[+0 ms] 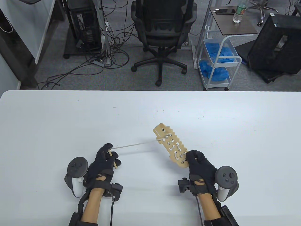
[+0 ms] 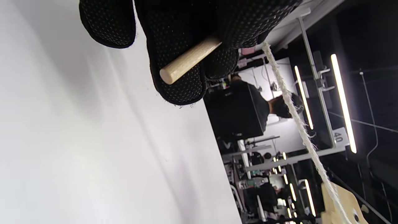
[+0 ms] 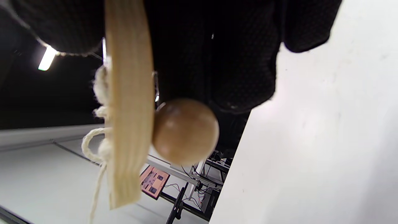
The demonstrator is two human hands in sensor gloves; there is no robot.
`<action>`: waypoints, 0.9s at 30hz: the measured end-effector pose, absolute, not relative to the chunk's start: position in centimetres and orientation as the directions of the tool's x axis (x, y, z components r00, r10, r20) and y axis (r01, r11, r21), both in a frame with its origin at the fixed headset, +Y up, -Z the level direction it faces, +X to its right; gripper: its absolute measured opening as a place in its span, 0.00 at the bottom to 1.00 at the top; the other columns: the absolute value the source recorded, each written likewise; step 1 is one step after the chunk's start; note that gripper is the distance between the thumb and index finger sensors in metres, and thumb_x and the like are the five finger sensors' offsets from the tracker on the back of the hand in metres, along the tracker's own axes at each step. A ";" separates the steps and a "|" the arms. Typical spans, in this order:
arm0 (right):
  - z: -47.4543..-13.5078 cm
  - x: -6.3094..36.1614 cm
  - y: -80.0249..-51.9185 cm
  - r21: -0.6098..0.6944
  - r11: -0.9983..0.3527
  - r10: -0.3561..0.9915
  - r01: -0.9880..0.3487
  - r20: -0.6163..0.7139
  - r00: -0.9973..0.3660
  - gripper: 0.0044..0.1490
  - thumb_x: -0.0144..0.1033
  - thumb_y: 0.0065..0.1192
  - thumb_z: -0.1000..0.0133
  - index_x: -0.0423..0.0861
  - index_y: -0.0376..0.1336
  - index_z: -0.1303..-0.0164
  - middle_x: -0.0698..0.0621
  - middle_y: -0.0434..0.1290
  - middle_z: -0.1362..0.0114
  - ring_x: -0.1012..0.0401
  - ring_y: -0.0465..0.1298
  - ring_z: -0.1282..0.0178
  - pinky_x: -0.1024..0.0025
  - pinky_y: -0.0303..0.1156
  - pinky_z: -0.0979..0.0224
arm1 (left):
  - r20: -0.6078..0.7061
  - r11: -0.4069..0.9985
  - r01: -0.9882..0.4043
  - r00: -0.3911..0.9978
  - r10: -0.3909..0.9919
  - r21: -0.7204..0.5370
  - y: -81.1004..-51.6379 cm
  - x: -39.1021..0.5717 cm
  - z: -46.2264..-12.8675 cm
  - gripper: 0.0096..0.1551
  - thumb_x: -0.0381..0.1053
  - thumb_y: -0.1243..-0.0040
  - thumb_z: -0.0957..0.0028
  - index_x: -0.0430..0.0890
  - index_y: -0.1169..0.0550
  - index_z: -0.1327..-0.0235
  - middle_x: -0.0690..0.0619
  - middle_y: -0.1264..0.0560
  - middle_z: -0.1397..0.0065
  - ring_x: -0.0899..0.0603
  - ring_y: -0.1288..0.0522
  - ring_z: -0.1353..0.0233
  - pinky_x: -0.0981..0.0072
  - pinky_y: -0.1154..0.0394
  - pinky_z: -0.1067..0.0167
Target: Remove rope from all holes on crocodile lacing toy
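Hiding toy's (image 1: 171, 146) near end, right hand (image 1: 200, 168), rope (image 1: 134, 144) taut

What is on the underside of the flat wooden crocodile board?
A round brown wooden ball sits against the crocodile board. The right hand covers the rest.

Pale tan crocodile toy (image 1: 171, 145), white rope (image 1: 135, 144), black dotted gloves, white table (image 1: 211, 113).

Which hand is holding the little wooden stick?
The left hand pinches the wooden stick tied to the end of the rope. The right hand grips the crocodile toy instead.
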State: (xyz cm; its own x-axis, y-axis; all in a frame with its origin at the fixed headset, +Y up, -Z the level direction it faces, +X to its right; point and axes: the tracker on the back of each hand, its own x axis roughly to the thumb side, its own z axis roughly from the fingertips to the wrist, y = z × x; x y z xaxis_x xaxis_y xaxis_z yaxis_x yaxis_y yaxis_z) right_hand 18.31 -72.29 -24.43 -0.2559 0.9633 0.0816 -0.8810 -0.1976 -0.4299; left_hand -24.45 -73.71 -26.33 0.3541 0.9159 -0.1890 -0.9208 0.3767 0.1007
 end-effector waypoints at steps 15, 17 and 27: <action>-24.3 19.3 -74.5 -0.476 0.076 0.992 -0.876 -0.054 0.116 0.28 0.48 0.66 0.53 0.39 0.72 0.56 0.41 0.85 0.56 0.46 0.84 0.53 0.34 0.68 0.38 | -0.170 0.344 -0.902 0.308 0.936 0.260 -73.6 -26.6 -25.9 0.25 0.55 0.39 0.49 0.62 0.24 0.36 0.62 0.10 0.44 0.54 0.12 0.45 0.45 0.25 0.33; -24.3 18.9 -74.5 -0.459 0.067 0.994 -0.886 -0.051 0.102 0.28 0.48 0.66 0.53 0.38 0.72 0.56 0.41 0.85 0.57 0.46 0.84 0.53 0.34 0.68 0.38 | -0.145 0.367 -0.889 0.339 0.929 0.275 -73.2 -26.5 -25.8 0.25 0.55 0.38 0.50 0.62 0.23 0.38 0.62 0.09 0.46 0.55 0.11 0.47 0.45 0.24 0.33; -24.1 15.8 -74.4 -0.328 -0.070 0.997 -0.942 -0.034 -0.062 0.28 0.48 0.66 0.54 0.38 0.73 0.57 0.41 0.86 0.59 0.46 0.84 0.55 0.34 0.68 0.39 | 0.027 0.431 -0.877 0.446 0.895 0.212 -71.3 -23.0 -25.5 0.22 0.57 0.32 0.53 0.62 0.19 0.43 0.58 0.13 0.46 0.52 0.15 0.47 0.40 0.27 0.32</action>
